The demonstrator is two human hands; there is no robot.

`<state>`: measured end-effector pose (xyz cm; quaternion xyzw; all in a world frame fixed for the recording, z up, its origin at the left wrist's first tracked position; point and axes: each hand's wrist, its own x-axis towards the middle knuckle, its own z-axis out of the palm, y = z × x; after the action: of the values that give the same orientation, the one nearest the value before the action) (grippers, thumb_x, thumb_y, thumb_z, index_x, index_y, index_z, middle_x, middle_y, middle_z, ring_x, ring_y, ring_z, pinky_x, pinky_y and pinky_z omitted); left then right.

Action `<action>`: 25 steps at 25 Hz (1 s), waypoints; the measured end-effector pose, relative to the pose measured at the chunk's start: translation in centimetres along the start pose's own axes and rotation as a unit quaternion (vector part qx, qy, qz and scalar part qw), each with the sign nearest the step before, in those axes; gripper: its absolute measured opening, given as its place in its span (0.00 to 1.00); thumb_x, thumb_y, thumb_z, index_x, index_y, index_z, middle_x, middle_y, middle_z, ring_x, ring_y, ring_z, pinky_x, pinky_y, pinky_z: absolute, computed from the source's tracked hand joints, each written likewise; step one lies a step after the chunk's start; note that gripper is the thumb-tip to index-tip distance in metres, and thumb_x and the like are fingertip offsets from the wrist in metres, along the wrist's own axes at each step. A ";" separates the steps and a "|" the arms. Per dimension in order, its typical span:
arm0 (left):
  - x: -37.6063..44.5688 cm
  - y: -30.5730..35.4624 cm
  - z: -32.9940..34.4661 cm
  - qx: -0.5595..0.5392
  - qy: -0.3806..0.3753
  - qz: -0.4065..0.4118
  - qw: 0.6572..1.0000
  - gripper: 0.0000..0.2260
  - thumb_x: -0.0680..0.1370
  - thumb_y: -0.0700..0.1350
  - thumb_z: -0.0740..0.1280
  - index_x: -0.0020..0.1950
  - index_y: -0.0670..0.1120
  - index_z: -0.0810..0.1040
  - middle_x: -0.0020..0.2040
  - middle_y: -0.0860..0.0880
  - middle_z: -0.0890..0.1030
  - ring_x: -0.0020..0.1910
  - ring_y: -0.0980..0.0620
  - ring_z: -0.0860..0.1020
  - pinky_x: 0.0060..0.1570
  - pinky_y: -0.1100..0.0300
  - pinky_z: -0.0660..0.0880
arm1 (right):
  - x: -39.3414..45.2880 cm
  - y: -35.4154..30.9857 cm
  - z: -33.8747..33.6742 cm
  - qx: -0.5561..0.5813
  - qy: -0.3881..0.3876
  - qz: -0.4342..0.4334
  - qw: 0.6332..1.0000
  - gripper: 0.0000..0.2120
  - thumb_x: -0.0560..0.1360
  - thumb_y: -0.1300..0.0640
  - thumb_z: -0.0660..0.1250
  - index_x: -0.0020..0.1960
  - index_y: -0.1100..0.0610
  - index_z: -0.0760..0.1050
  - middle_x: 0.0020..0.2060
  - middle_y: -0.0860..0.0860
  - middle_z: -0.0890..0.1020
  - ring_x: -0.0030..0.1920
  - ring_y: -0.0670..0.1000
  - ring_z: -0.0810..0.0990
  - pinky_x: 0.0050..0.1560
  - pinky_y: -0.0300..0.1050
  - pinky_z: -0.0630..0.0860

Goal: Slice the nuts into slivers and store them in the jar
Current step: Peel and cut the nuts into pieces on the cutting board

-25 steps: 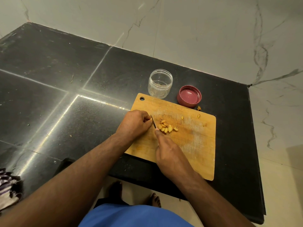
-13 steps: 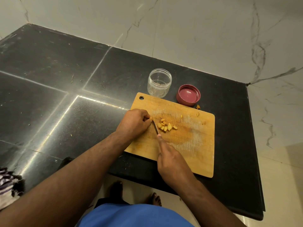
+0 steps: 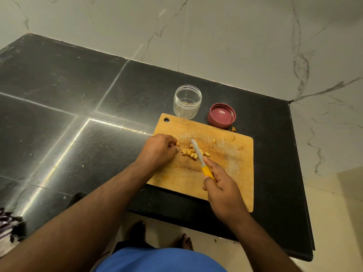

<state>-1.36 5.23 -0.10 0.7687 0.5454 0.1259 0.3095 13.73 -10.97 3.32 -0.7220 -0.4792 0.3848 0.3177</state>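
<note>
The black stone desk (image 3: 59, 107) stands in a corner of pale marbled walls. On it lie one wooden board (image 3: 231, 173), one open clear jar (image 3: 187, 102) and one red lid (image 3: 222, 115). The left hand (image 3: 160, 149) pinches a nut piece (image 3: 177, 143). The right hand (image 3: 222, 188) holds one yellow-handled knife (image 3: 200, 158), now lifted and moved right over the small pile of nut slices (image 3: 193, 152).

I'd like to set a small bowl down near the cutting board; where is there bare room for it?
The black counter left of the cutting board is bare. Behind the board it's crowded: jar and lid sit close together. The board's middle holds the nut pieces, knife and both hands.
</note>
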 end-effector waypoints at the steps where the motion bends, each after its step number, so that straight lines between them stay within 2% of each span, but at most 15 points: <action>1: 0.0 0.0 0.0 0.000 0.001 0.000 1.000 0.15 0.80 0.48 0.69 0.66 0.46 0.80 0.54 0.49 0.83 0.51 0.53 0.79 0.50 0.61 0.76 | 0.1 -0.1 0.0 -0.022 -0.004 -0.007 1.000 0.24 0.83 0.57 0.57 0.76 0.42 0.63 0.45 0.41 0.81 0.33 0.40 0.72 0.33 0.35 0.68; 3: 0.0 -0.1 0.0 -0.001 0.007 -0.001 1.000 0.15 0.80 0.48 0.69 0.66 0.46 0.80 0.54 0.49 0.83 0.51 0.53 0.79 0.48 0.61 0.75 | 0.1 -0.5 0.3 -0.091 -0.024 -0.029 0.995 0.24 0.83 0.55 0.56 0.78 0.43 0.59 0.61 0.45 0.78 0.42 0.38 0.72 0.42 0.31 0.68; 5: 0.0 -0.2 0.2 -0.009 0.012 -0.006 1.000 0.14 0.80 0.47 0.69 0.65 0.46 0.81 0.54 0.49 0.84 0.51 0.53 0.79 0.46 0.63 0.72 | 0.2 -1.1 1.1 -0.140 -0.041 -0.046 0.988 0.25 0.83 0.54 0.55 0.79 0.44 0.55 0.68 0.46 0.73 0.53 0.40 0.73 0.51 0.34 0.70; 7: 0.0 0.0 0.2 -0.012 0.014 -0.010 1.000 0.14 0.80 0.47 0.69 0.64 0.45 0.81 0.54 0.49 0.84 0.51 0.53 0.79 0.46 0.63 0.73 | 0.5 -1.7 1.9 -0.174 -0.044 -0.063 0.982 0.26 0.84 0.54 0.55 0.80 0.45 0.53 0.67 0.46 0.72 0.55 0.41 0.70 0.55 0.35 0.69; 9: 0.1 0.0 0.2 -0.009 0.015 -0.010 1.000 0.13 0.80 0.47 0.69 0.63 0.46 0.82 0.54 0.49 0.84 0.50 0.54 0.79 0.46 0.64 0.73 | 1.1 -1.9 2.5 -0.201 -0.040 -0.074 0.976 0.26 0.84 0.54 0.54 0.80 0.45 0.52 0.65 0.47 0.72 0.53 0.40 0.68 0.54 0.35 0.68; 11: 0.2 0.1 0.2 -0.003 0.013 -0.009 1.000 0.13 0.80 0.47 0.69 0.62 0.46 0.82 0.54 0.50 0.84 0.48 0.55 0.79 0.41 0.66 0.71 | 1.5 -1.9 3.0 -0.218 -0.038 -0.074 0.972 0.26 0.84 0.54 0.53 0.80 0.46 0.50 0.64 0.48 0.72 0.52 0.43 0.70 0.56 0.39 0.71; 14: 0.3 0.0 0.2 0.008 0.007 -0.005 1.000 0.12 0.80 0.47 0.68 0.62 0.46 0.83 0.55 0.50 0.84 0.46 0.56 0.76 0.37 0.68 0.67 | 1.8 -1.8 3.5 -0.231 -0.043 -0.079 0.969 0.26 0.84 0.54 0.52 0.80 0.46 0.50 0.65 0.49 0.72 0.58 0.47 0.73 0.58 0.42 0.72; 19: 0.5 0.0 0.1 0.017 -0.002 0.002 1.000 0.12 0.81 0.46 0.67 0.61 0.46 0.83 0.56 0.49 0.84 0.49 0.54 0.78 0.44 0.63 0.70 | 2.0 -1.7 3.7 -0.240 -0.043 -0.092 0.965 0.26 0.84 0.54 0.52 0.80 0.48 0.51 0.65 0.50 0.72 0.57 0.47 0.74 0.57 0.41 0.73; 25: 0.4 0.1 0.1 0.020 -0.002 0.002 1.000 0.11 0.81 0.47 0.66 0.60 0.45 0.84 0.54 0.49 0.84 0.49 0.53 0.79 0.45 0.62 0.70 | 2.4 -1.3 3.4 -0.250 -0.054 -0.098 0.962 0.26 0.84 0.54 0.51 0.80 0.47 0.50 0.65 0.51 0.73 0.57 0.49 0.74 0.56 0.44 0.74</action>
<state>-1.07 5.55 -0.19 0.7762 0.5454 0.1141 0.2951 10.82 -7.97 2.10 -0.7062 -0.6448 0.2586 0.1370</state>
